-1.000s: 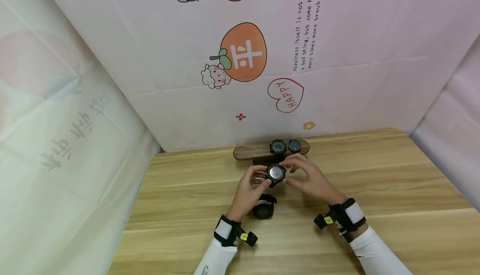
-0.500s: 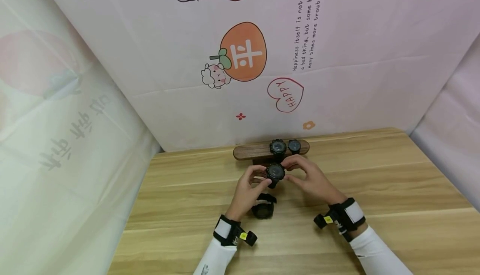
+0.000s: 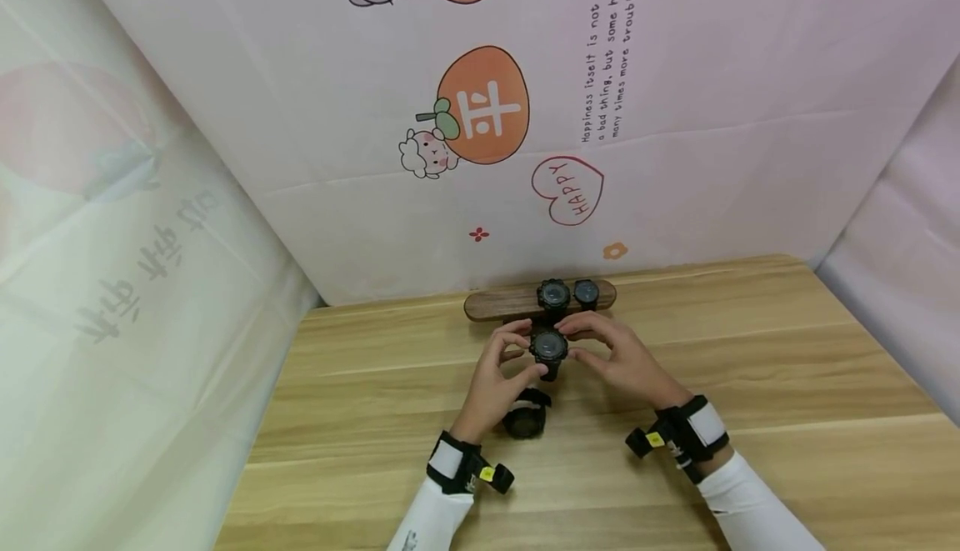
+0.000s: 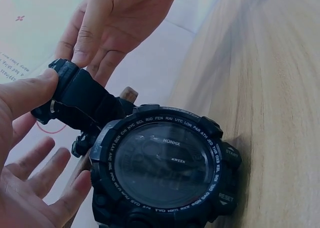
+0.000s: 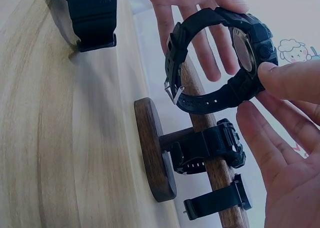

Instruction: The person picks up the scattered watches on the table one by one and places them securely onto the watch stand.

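A black digital wristwatch, its strap fastened into a loop, is held up between both hands in front of the stand. My left hand pinches one side of its case between thumb and fingers. On the other side my right hand grips the case, its thumb pressing the edge in the right wrist view. That view shows the buckle and holed strap of the held watch facing down. Behind it is a dark wooden watch stand, whose bar carries a large black watch and a smaller black watch.
Another black watch lies on the wooden table below my left hand; it looms large in the left wrist view, its dial facing the camera. A printed white cloth rises behind the stand.
The held watch's face has tilted, and the bright glare on it has gone. The left fingers have shifted slightly up along its edge. Both hands stay nearly in place.
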A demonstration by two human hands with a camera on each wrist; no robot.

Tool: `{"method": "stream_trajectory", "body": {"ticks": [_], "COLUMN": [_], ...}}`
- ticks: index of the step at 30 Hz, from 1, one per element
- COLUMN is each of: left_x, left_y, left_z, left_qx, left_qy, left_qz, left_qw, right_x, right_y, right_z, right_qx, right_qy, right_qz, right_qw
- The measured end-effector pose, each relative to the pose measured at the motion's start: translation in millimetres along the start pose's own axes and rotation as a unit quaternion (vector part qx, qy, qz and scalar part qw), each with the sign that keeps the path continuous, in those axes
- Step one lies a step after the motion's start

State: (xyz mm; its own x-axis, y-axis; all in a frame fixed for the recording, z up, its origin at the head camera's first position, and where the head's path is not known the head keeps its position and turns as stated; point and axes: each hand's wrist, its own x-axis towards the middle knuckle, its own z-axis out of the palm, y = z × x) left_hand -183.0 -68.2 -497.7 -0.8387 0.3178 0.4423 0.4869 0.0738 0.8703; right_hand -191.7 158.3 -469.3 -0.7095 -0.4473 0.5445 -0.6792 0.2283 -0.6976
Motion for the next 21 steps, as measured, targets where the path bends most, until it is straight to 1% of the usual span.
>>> {"method": "stream_trajectory", "body": {"ticks": [4,5,6,10,12,14,17,19,21], "left_x": [-2.3,-2.8,-2.9,-2.1,-1.3,-0.9,-0.7,-0.9,-0.9], "left_y": [-14.0,-14.8,-11.5,5.6,10.1,12.1,11.9,11.6,11.4], "left_z": [1.7,2.1,2.1,0.2,-1.0,-2.0,-2.8,-3.3,-3.5], "left_qx": [-0.004,-0.004,-0.005,0.009,0.015,0.006,-0.01,-0.018,-0.016], "left_qy": [-0.004,-0.004,-0.005,-0.015,-0.022,-0.03,-0.041,-0.049,-0.053], "left_qz": [-0.03,-0.036,-0.038,-0.011,0.005,0.014,0.019,0.016,0.01], "left_qw": [0.9995,0.9993,0.9993,0.9998,0.9996,0.9994,0.9989,0.9985,0.9984], "right_x": [-1,-1,-1,-4,-6,-7,-7,-6,-5], "right_y": [1,1,1,11,18,24,21,14,7], "right_z": [0.6,0.9,1.1,3.4,4.8,6.1,6.5,6.0,5.1], "right_qx": [0.005,0.007,0.008,0.007,0.006,0.006,0.017,0.023,0.028], "right_qy": [-0.002,0.0,0.001,0.0,-0.002,-0.004,-0.005,-0.005,-0.006], "right_qz": [0.008,0.007,0.006,0.006,0.012,0.021,0.025,0.021,0.017], "right_qw": [1.0,1.0,1.0,1.0,1.0,1.0,1.0,0.999,0.999]}}
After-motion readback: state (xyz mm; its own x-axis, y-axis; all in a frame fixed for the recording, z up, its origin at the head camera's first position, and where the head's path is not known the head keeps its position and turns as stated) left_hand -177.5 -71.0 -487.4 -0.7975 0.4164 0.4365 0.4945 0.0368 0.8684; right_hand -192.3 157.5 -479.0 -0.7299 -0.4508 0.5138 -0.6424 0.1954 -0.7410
